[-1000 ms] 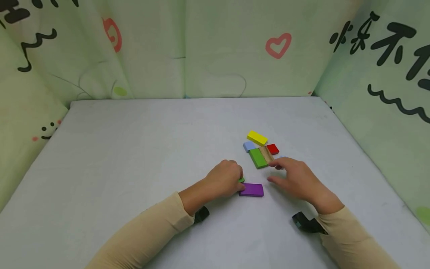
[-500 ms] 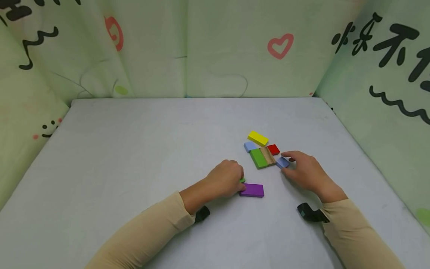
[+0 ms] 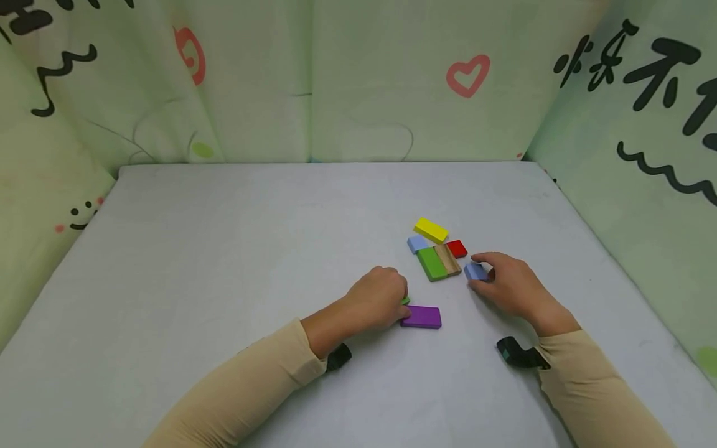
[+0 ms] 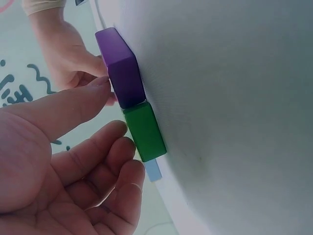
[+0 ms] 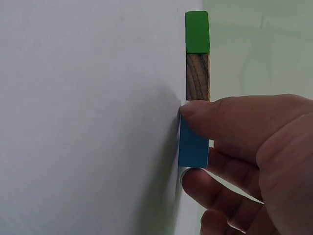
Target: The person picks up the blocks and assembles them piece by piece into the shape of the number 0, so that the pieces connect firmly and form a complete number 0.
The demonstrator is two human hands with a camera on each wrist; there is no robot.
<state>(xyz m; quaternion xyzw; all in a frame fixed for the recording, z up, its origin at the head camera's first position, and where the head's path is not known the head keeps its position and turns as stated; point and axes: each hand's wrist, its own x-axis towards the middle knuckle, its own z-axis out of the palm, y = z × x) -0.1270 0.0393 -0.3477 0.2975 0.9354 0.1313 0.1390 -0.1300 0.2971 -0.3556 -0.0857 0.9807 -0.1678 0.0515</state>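
Note:
My left hand (image 3: 378, 298) is at the purple block (image 3: 422, 317), its thumb touching that block's end. Its curled fingers lie against a green block (image 4: 145, 131) that abuts the purple one; the head view shows only a sliver of this green. My right hand (image 3: 512, 287) pinches a light blue block (image 3: 475, 271) between thumb and fingers, low at the table surface. Just left of it lie a wood-grained block (image 3: 447, 260) and a wider green block (image 3: 431, 264), side by side. In the right wrist view the thumb covers part of the blue block (image 5: 194, 144).
A red block (image 3: 457, 249) touches the wooden one at the back. Behind the green lies another light blue block (image 3: 417, 243), with a yellow block (image 3: 431, 230) farther back. A white table (image 3: 224, 249) carries them all; printed curtains (image 3: 370, 81) enclose its back and sides.
My right hand has moved right from beside the wooden block and taken hold of the light blue block, which has shifted slightly right, leaving a small gap. My left hand stays put.

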